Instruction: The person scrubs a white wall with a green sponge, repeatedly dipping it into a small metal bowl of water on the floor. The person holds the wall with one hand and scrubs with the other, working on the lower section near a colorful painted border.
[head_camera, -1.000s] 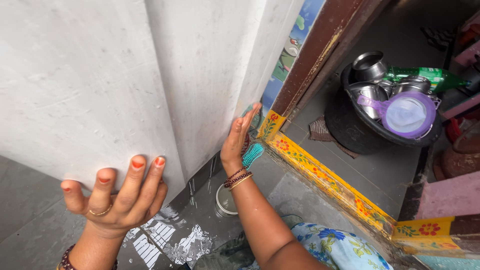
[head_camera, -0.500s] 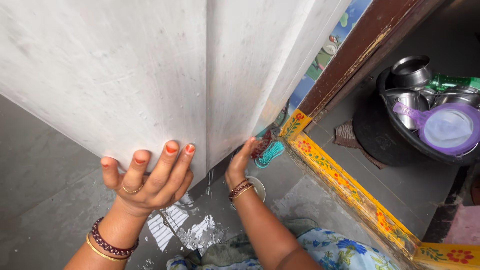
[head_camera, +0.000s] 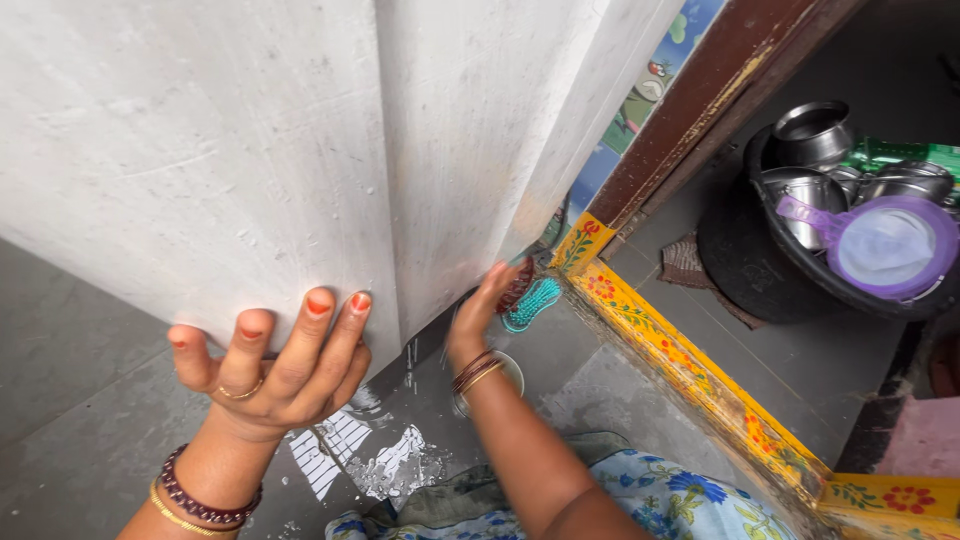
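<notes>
Two hands of ours press on a big white panel (head_camera: 300, 150) that stands tilted over the wet floor. Our left hand (head_camera: 270, 375) has its fingers (head_camera: 310, 330) spread wide and flat against the panel's lower edge, holding it from beneath, the thumb out to the left. Our right hand (head_camera: 483, 310) is further off, its fingers straight and laid along the panel's far lower corner; we cannot tell whether they curl round the edge.

Just beyond that hand a teal scrubbing brush (head_camera: 532, 302) lies on the floor, with a dark red one (head_camera: 516, 285) touching it. Near the right wrist a small white cup (head_camera: 505, 372) stands on the floor; what it holds we cannot tell.

To the far right, a black tub (head_camera: 760, 262) sits inside the doorway. It holds steel pots (head_camera: 812, 130), a green plastic bottle (head_camera: 895, 155) lying flat, and a purple sieve (head_camera: 885, 245) resting on top.

Underfoot, the grey stone floor (head_camera: 80, 330) is wet near us, with a white painted pattern (head_camera: 335, 450) showing. A yellow threshold (head_camera: 680, 370) painted with red flowers runs right of the hands, below a brown door frame (head_camera: 700, 100).
</notes>
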